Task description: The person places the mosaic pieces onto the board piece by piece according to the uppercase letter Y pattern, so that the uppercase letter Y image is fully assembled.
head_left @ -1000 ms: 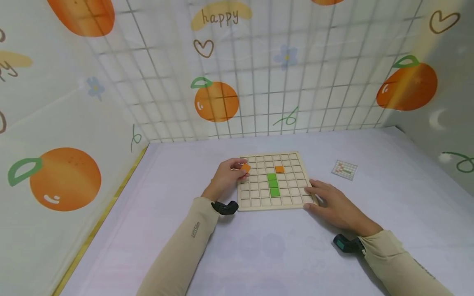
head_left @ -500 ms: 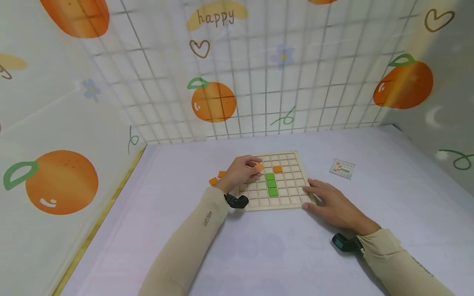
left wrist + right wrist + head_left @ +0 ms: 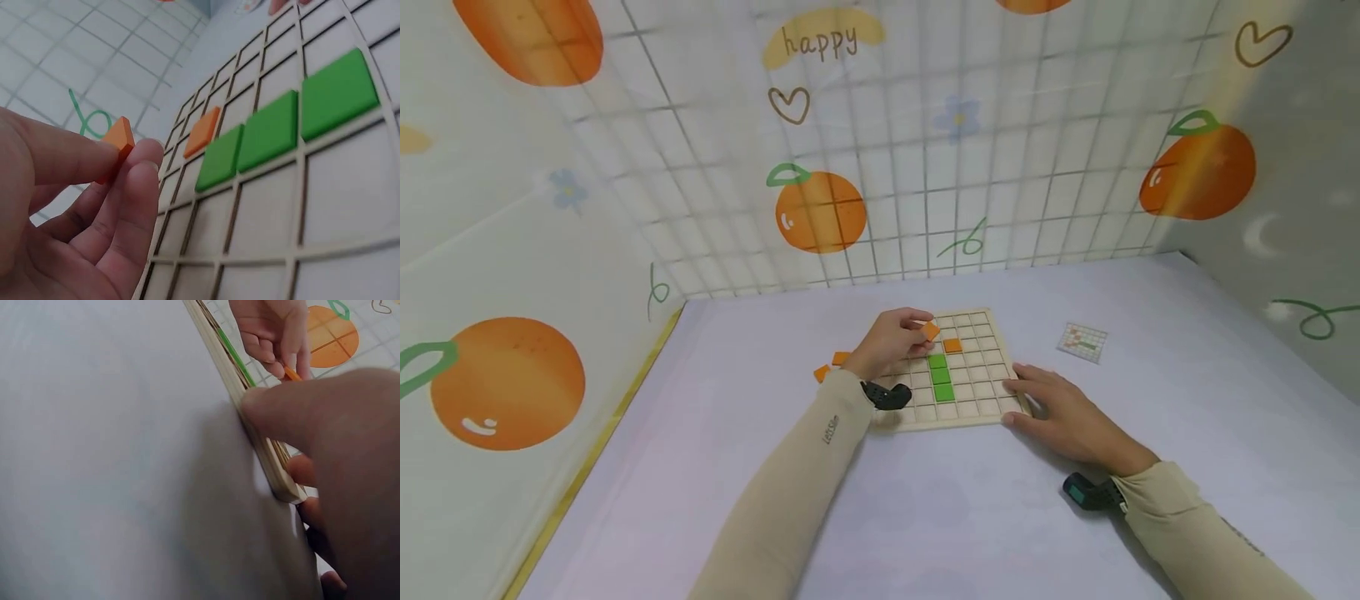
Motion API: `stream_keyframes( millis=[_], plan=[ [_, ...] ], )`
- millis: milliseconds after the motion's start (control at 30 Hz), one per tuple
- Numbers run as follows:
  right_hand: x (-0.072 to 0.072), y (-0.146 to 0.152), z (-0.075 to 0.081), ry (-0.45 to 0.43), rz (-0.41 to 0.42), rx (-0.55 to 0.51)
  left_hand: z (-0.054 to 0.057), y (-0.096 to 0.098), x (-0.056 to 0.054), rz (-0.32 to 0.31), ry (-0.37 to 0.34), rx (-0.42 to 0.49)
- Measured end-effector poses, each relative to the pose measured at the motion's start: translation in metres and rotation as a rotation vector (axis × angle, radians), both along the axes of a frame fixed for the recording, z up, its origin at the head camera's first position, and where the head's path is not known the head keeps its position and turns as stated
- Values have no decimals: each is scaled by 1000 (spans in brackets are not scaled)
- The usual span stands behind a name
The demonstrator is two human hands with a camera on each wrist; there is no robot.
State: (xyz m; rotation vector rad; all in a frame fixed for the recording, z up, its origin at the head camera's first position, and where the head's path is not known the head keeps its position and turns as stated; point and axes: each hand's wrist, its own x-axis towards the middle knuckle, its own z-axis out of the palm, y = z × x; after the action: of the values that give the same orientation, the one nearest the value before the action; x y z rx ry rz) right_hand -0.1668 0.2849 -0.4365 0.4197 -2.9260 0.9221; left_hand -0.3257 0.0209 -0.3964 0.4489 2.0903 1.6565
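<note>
My left hand [image 3: 889, 343] is raised over the upper left part of a light wooden grid board [image 3: 985, 392], pinching an orange square tile [image 3: 931, 332] between thumb and fingers. In the left wrist view that tile [image 3: 125, 139] is tilted, clear of the grid. Three green tiles [image 3: 941, 376] lie in a column on the board, with one orange tile [image 3: 952, 345] diagonally beyond the column's far end. My right hand [image 3: 1067, 417] rests at the board's near right corner. Its thumb touches the front edge, as the right wrist view shows, and its fingertips lie over the right side.
Two loose orange tiles [image 3: 822, 373] are on the white tabletop [image 3: 970, 517] left of the board, partly beside my left wrist. A small card [image 3: 1083, 342] printed with a coloured grid lies to the right. A patterned curtain [image 3: 895, 183] closes off the back.
My left hand has moved right from the board's left edge to over the grid, carrying the orange tile. The loose orange tiles behind it came into sight. My right hand stays at the corner.
</note>
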Motion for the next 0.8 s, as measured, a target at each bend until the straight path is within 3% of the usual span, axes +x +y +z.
stream_keyframes(
  millis=[267,633,800],
  plan=[
    [0,-1,0,-16,-18,11,-3,16,-6,50,-29,-16],
    [0,0,1,-19,-24,9,-8,31,-18,5,26,-88],
    [-1,0,0,-29,-25,4,-8,36,-20,28,0,-66]
  ],
)
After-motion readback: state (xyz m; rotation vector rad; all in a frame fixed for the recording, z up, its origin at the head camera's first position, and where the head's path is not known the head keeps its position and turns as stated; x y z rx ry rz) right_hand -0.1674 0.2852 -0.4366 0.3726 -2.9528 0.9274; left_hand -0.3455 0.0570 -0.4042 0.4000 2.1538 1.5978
